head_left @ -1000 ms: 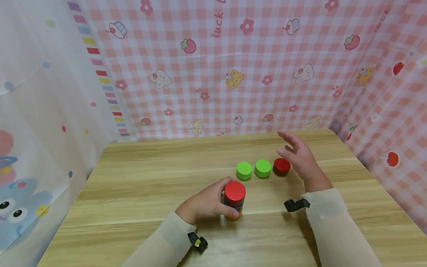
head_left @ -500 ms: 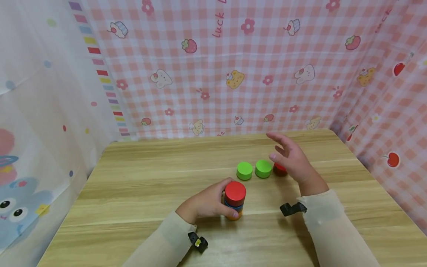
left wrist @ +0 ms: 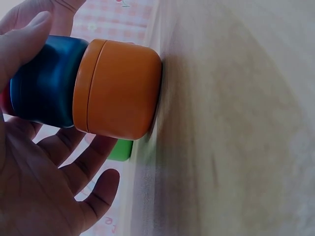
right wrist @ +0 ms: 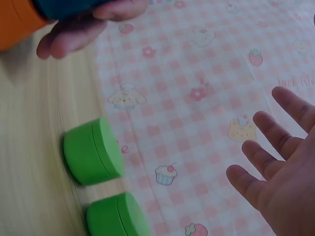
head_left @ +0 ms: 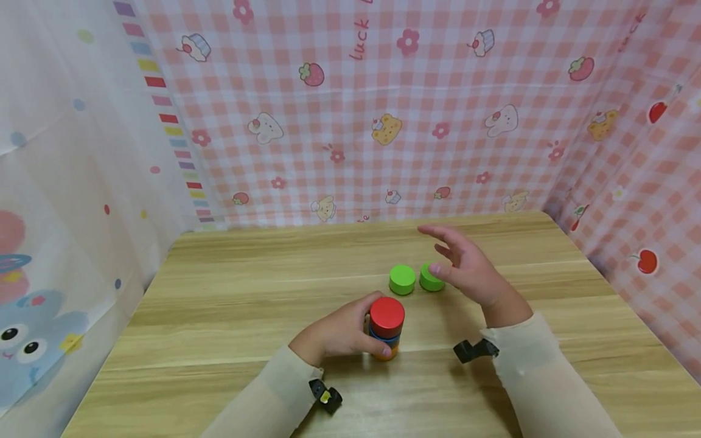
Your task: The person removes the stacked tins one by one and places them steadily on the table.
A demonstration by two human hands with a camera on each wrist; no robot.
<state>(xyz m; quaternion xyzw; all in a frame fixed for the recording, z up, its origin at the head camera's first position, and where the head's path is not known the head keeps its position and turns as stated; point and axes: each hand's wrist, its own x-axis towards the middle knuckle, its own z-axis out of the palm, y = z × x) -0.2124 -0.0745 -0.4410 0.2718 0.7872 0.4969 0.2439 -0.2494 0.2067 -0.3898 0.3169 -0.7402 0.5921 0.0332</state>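
My left hand grips a stack of round blocks standing on the wooden table: a red one on top, a blue one in the middle, an orange one at the bottom. Beyond the stack lie two green blocks, also seen in the right wrist view as green blocks. My right hand hovers open over the right green block, fingers spread and holding nothing. A red block that lay further right is hidden behind this hand.
Pink checked cloth walls the table at the back and right, and a white printed curtain hangs on the left. Small black wrist cameras sit on both sleeves.
My right hand has moved left from above the red block to above the right green block, covering the red one. The left hand and the stack have stayed put.
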